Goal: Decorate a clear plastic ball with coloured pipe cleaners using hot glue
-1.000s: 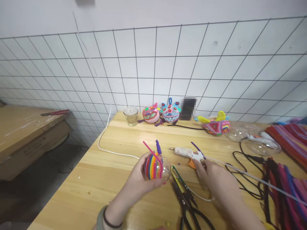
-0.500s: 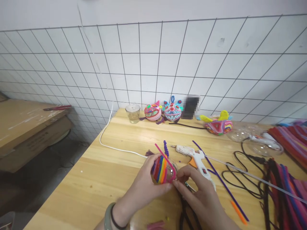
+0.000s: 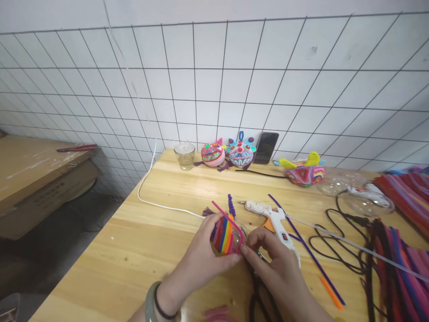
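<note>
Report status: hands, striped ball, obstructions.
Left hand holds striped ball, partly clear. Right hand at lower end of pink strip. Scissors partly hidden by right hand; nothing visibly blocking.

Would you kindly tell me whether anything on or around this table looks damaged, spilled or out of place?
Nothing looks spilled. A greyish blemish, perhaps a chip, mars the pale wall tiles at upper right, and the black cord lies in untidy loops at the right of the table.

No readable text, faint marks (image 3: 55, 193) on cardboard box (image 3: 20, 218), too blurred to read
</note>
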`<state>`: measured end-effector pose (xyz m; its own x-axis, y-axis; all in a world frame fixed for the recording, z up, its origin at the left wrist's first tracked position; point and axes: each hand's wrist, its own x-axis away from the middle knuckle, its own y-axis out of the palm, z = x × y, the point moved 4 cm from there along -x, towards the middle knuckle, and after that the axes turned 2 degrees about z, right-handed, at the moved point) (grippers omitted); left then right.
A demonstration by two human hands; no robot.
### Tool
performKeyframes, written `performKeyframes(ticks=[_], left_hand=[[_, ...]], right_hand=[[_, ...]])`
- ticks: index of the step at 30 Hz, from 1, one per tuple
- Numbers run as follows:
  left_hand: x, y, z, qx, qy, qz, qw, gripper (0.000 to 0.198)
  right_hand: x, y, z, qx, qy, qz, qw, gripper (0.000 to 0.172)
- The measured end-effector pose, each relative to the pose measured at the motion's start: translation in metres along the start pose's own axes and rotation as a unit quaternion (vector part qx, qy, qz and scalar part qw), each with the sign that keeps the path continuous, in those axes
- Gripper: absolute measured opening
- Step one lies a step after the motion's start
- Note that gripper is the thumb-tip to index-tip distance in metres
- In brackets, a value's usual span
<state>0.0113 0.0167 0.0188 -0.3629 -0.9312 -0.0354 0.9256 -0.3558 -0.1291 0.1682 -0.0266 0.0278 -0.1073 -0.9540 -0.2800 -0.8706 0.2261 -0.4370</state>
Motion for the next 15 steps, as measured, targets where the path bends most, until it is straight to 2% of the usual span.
performKeyframes(ticks=[9,15], left_hand=[[-0.0013,-0.0014,-0.001,0.01,-0.014,0.0,1.0,0.074],[-0.001,0.0,-0.0038,0.015,-0.017,0.021,1.0,0.074]], right_hand=[[0.0002,0.0024,0.0051,-0.072,0.062,-0.006,0.995,0.018],[-0.0031,0.0045,0.0093,-0.128,0.115,-0.007,0.985,0.029]])
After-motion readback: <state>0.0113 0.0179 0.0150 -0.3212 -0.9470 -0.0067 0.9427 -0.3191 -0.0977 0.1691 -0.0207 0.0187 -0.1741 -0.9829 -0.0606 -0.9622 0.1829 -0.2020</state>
